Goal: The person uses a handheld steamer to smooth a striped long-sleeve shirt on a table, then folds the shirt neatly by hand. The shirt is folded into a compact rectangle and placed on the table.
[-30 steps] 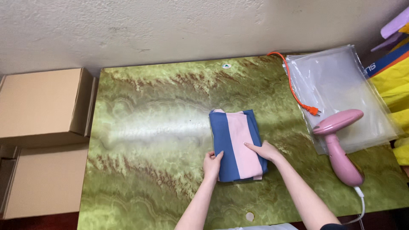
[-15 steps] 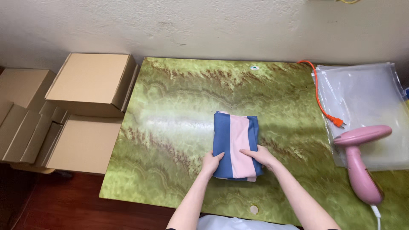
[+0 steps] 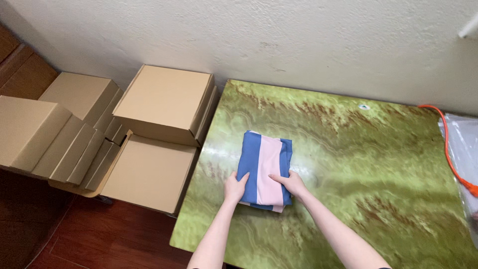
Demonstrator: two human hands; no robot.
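Note:
A folded blue and pink cloth (image 3: pixel 264 162) lies on the green marbled table (image 3: pixel 358 159), near its left edge. My left hand (image 3: pixel 234 187) grips the cloth's near left corner, fingers curled over the blue part. My right hand (image 3: pixel 291 183) rests on the near right part, fingers laid across the pink stripe and thumb at the edge. Both forearms reach in from the bottom of the view.
Several brown cardboard boxes (image 3: pixel 164 104) are stacked on the floor left of the table, against the wall. An orange cord (image 3: pixel 450 154) and a clear plastic bag (image 3: pixel 465 159) lie at the table's right edge. Dark wooden floor (image 3: pixel 74 239) shows at bottom left.
The view has swung left, so the boxes fill the left side and the pink steamer has left the frame. Both hands stay on the folded cloth, which has slid left along the table.

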